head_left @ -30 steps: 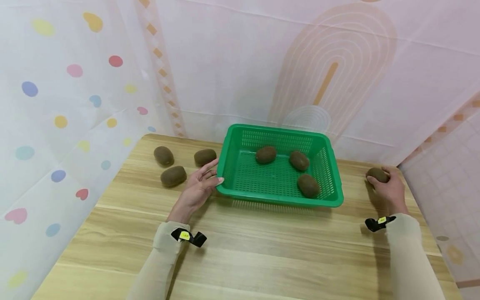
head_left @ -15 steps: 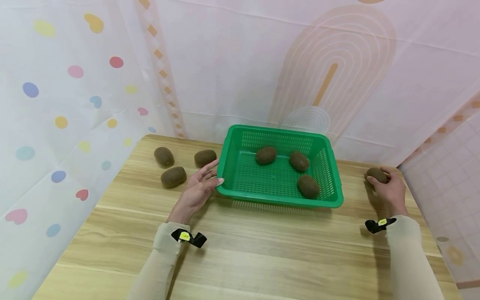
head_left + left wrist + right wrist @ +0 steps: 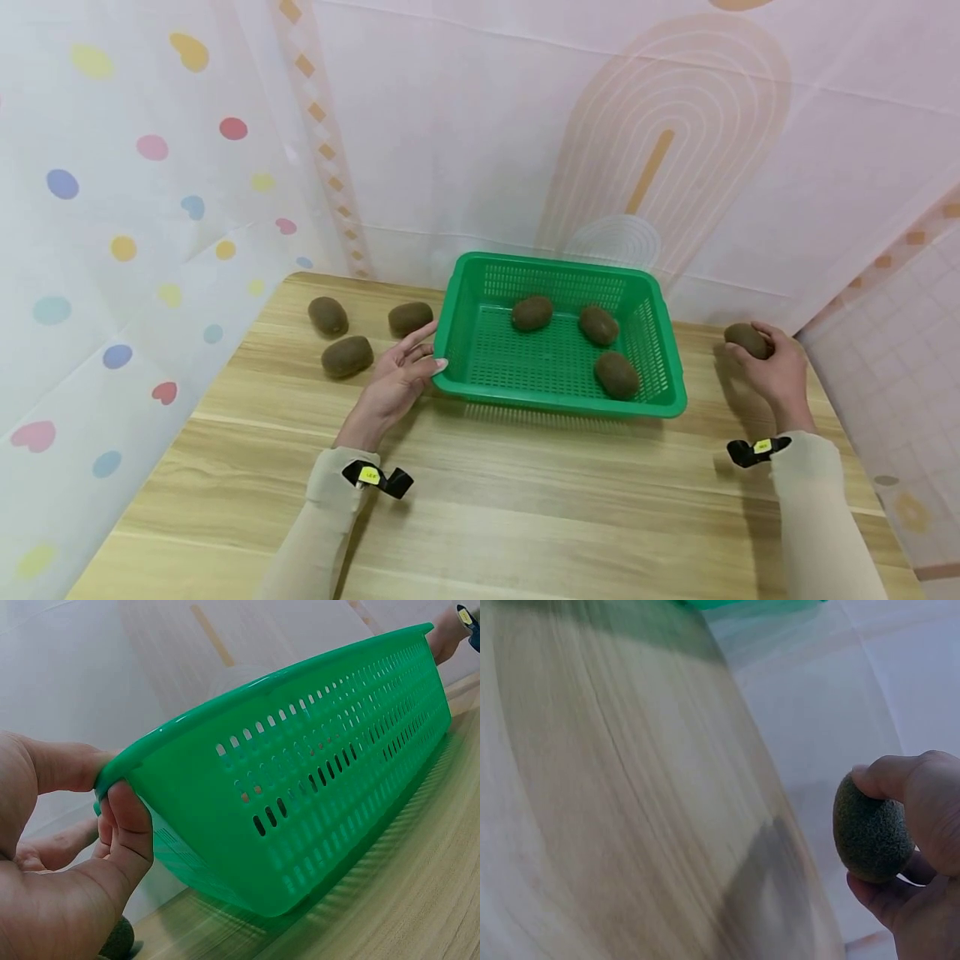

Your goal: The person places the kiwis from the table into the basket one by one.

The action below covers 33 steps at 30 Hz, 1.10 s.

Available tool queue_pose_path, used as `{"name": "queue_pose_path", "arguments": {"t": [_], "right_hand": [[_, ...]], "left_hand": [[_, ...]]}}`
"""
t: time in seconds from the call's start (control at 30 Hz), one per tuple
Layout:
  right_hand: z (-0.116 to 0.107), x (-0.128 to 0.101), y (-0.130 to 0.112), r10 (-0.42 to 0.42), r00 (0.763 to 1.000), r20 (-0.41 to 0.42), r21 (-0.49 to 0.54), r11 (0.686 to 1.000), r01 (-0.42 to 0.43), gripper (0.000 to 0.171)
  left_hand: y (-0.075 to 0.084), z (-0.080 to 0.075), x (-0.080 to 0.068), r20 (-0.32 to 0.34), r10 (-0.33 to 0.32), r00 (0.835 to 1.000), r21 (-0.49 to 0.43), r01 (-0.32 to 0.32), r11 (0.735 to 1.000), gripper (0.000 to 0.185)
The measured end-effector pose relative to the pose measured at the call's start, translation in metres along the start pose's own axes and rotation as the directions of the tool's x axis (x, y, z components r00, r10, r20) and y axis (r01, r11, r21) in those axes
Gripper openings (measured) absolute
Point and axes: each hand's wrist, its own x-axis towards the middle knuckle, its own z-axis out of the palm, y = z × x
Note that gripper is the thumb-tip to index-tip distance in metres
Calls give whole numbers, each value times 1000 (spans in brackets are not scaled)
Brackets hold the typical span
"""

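A green plastic basket [image 3: 558, 403] with slotted walls stands at the back middle of the table. Inside it lie three brown kiwis, one being the kiwi [image 3: 617, 375] in its near right corner. My left hand [image 3: 395, 383] pinches the basket's left rim, thumb on one side and curled fingers on the other, as the left wrist view shows. At the far right, my right hand [image 3: 780, 375] grips a fuzzy kiwi [image 3: 871, 829] between thumb and fingers. A shadow on the wood shows beside that kiwi in the right wrist view.
Left of the basket, three more kiwis rest on the wooden table [image 3: 525, 517]: a rear kiwi [image 3: 327, 317], a nearer kiwi [image 3: 347, 357] and a kiwi [image 3: 410, 318] close to the left fingers. A patterned cloth [image 3: 450, 125] hangs behind the table and along both sides.
My right hand has lifted the kiwi slightly and shifted it a little to the left. The left hand, the basket and the other kiwis keep their places.
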Motion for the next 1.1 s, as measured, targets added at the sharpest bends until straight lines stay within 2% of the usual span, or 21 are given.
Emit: {"name": "queue_pose_path", "arguments": {"t": [0.3,0.73,1.1], "right_hand": [[1,-2,-13,-53,999,-2,-5,999,53,66],[-5,-12,-38,-103,994,-23,-2,995,103,66],[-4,-21,-54,-184,982,-32,13,983,185,64]], "left_hand": [[0,2,1,-18,-7,1000,-8,7,1000,73],[0,2,2,-3,-2,1000,8,2,1000,73],[0,0,2,6,0,1000,10,0,1000,74]]}}
